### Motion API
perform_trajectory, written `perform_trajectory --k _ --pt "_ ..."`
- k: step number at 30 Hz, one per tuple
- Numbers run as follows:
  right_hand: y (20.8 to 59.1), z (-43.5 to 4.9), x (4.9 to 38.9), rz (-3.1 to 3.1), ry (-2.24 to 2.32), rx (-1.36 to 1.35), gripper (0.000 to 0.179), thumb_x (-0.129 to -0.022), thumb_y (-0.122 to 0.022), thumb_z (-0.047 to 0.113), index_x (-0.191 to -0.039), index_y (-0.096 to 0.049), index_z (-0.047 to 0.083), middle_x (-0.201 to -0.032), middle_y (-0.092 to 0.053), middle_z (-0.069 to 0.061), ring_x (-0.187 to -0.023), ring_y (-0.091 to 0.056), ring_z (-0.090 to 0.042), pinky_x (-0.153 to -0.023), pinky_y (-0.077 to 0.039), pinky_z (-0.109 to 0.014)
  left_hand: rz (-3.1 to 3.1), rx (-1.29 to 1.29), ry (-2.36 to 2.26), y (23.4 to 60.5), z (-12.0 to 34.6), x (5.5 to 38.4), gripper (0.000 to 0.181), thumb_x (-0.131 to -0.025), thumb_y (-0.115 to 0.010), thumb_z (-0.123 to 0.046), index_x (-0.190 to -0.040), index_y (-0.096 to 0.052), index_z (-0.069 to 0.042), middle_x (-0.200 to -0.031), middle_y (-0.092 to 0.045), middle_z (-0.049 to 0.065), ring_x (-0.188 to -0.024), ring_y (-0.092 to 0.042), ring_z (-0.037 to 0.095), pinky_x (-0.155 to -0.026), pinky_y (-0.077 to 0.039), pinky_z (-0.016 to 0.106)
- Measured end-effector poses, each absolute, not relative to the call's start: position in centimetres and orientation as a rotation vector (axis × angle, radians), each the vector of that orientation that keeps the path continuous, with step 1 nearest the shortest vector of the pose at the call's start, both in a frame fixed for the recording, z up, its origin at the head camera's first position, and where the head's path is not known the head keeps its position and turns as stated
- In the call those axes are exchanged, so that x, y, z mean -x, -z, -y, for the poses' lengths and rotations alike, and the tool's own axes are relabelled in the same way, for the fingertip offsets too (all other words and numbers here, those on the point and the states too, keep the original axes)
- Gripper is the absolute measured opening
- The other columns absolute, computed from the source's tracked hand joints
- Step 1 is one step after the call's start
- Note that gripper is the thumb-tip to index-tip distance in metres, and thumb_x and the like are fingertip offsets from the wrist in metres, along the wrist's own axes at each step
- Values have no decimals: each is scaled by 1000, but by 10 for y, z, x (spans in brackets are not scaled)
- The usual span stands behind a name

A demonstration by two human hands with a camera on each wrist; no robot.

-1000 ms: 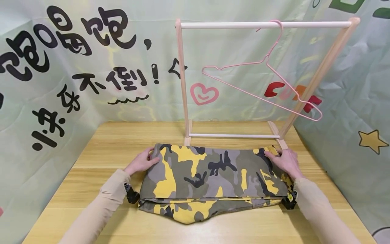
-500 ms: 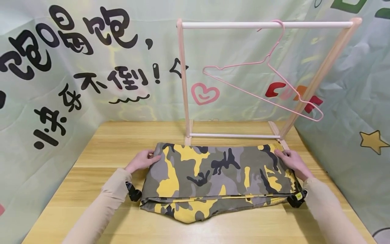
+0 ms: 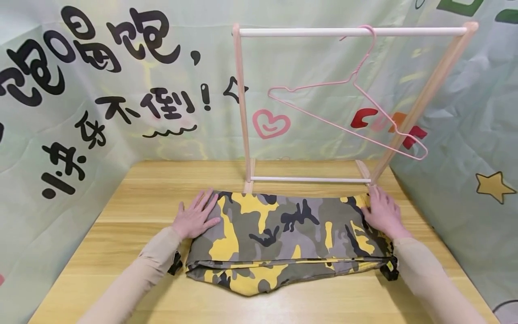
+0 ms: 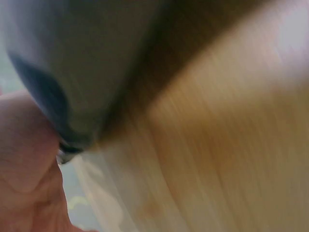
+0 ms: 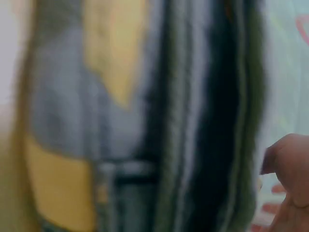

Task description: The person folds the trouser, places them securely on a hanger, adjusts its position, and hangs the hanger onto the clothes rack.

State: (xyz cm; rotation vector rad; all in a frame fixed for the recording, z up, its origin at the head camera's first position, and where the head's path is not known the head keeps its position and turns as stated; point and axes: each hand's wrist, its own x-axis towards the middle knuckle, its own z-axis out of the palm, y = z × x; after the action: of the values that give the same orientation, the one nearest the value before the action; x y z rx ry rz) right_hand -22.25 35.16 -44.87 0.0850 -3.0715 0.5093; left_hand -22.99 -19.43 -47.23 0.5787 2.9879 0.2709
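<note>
A pair of folded camouflage trousers in grey, black and yellow lies across the wooden table in the head view. My left hand rests on their far left corner, fingers straight and spread. At the far right corner lies my right hand, its fingers extended over the edge and the thumb on the cloth. Up close in the right wrist view, stacked folds and seams fill most of the picture, blurred. The left wrist view catches the blurred left edge of the trousers beside part of the left hand.
Behind the trousers stands a pink and white garment rack, its right foot close to my right hand. From its top bar hangs a pink wire hanger. Printed fabric walls enclose the back and sides of the table.
My left hand has let go of the trousers' edge and spread flat on the corner. My right hand's grip has loosened, its fingers straightening toward the rack. The trousers stay nearly in place.
</note>
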Motion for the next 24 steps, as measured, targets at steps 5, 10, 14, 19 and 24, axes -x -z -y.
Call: perform_trajectory --k 5,10,14,19,24 --pt "459 -343 222 3147 -463 -320 74 -105 -47 44 -154 -27 -8 -161 -17 -36 -148 -7 -60 -112 -13 -77 -3047 -907 23 480 202 238 88 -94 -50 -68 -161 -24 -18 -170 -20 2 -157 -20 25 -118 -12 73" --pt "474 -342 220 3208 -486 -265 89 -103 -38 60 -157 -18 -7 -163 -8 -35 -150 5 -58 -115 -4 -75 -3005 -1002 64 480 203 243 101 -87 -49 -79 -161 -24 -15 -169 -23 4 -155 -27 26 -119 -19 70" --pt "479 -340 218 3189 -474 -259 89 -103 -39 60 -158 -16 -5 -163 -10 -35 -150 2 -58 -115 -8 -75 -2967 -965 54 479 201 243 104 -86 -50 -80 -161 -23 -14 -169 -21 6 -154 -28 28 -118 -25 69" --pt "482 -340 215 3176 -458 -255 87 -102 -38 61 -158 -21 -2 -162 -13 -33 -149 1 -58 -114 -7 -76 -2947 -950 32 477 199 239 94 -89 -49 -76 -161 -24 -20 -171 -17 4 -157 -22 27 -120 -23 67" --pt "485 -340 214 3163 -465 -243 91 -98 -45 65 -160 -21 3 -165 -11 -29 -151 4 -55 -113 -3 -77 -2943 -1026 58 480 207 232 88 -90 -46 -77 -160 -28 -26 -171 -17 4 -157 -19 29 -119 -21 69"
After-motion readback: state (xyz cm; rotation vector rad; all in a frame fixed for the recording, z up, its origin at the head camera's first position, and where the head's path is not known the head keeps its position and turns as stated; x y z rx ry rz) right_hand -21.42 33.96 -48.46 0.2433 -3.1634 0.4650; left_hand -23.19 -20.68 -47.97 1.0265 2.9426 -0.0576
